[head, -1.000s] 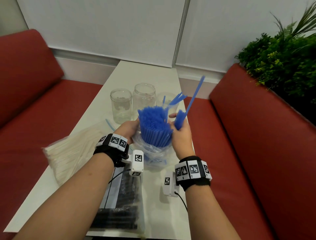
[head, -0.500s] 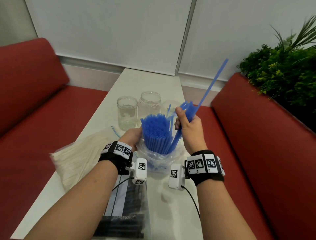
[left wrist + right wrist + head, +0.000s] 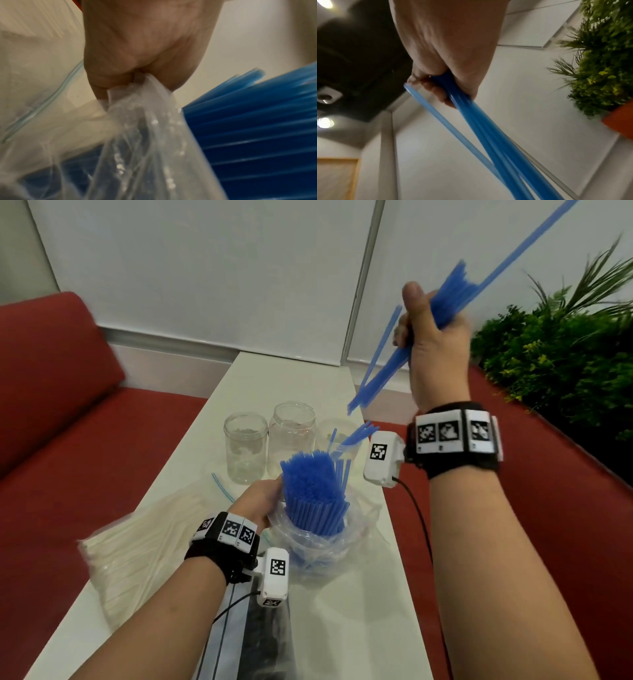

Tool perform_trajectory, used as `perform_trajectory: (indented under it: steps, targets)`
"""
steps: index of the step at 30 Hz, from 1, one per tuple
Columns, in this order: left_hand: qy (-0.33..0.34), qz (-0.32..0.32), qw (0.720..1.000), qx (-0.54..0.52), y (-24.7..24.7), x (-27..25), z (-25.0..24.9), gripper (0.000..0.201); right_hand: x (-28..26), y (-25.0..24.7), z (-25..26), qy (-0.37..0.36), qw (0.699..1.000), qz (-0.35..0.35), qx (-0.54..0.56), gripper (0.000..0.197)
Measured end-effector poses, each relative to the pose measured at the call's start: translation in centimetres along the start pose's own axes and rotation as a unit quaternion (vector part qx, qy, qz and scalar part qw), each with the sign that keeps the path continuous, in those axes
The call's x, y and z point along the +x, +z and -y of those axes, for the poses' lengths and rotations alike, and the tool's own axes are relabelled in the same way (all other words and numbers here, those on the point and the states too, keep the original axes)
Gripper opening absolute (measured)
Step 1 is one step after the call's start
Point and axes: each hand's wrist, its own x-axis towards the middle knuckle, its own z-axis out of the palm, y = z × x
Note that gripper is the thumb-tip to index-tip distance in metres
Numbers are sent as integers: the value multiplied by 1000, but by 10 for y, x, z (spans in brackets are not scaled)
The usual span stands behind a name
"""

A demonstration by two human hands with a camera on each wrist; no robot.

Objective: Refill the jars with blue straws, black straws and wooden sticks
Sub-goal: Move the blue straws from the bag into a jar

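Observation:
My right hand (image 3: 431, 326) is raised high over the table and grips a small bunch of blue straws (image 3: 380, 378) (image 3: 488, 135), which slant down to the left. My left hand (image 3: 260, 498) (image 3: 137, 54) pinches the rim of a clear plastic bag (image 3: 318, 542) (image 3: 145, 135) that holds a thick upright bundle of blue straws (image 3: 311, 487) (image 3: 257, 128). Behind the bag stand three clear glass jars: the left jar (image 3: 245, 451) and middle jar (image 3: 291, 436) look empty, and the right jar (image 3: 337, 440) has a few blue straws in it.
A bag of pale wooden sticks (image 3: 137, 546) lies at the left on the white table (image 3: 356, 628). A bag of black straws (image 3: 263, 642) lies at the near edge. Red benches (image 3: 85, 457) flank the table, and a green plant (image 3: 565, 364) stands at the right.
My right hand has pulled its bunch of blue straws up out of the bundle and lifted it high to the right. The left hand has stayed on the bag.

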Motion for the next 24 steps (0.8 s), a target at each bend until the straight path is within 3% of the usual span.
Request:
perform_trajectory:
  steps: [7,12,15,20,24]
  targets:
    - [18,20,1000,14,-5,10,0,36,15,5,-122,99,987,-27,-120,43]
    - [26,23,999,11,-9,11,-1,35,13,0,-188,183,970,-21,-160,33]
    - [26,15,1000,7,-9,10,-5,30,13,-2,-206,202,967,-10,-153,16]
    - [23,4,1000,8,-9,10,-5,27,20,-4,-202,147,972,-33,-178,29]
    - [25,5,1000,-5,-7,7,-4,27,15,-7,-203,163,959,11,-232,17]
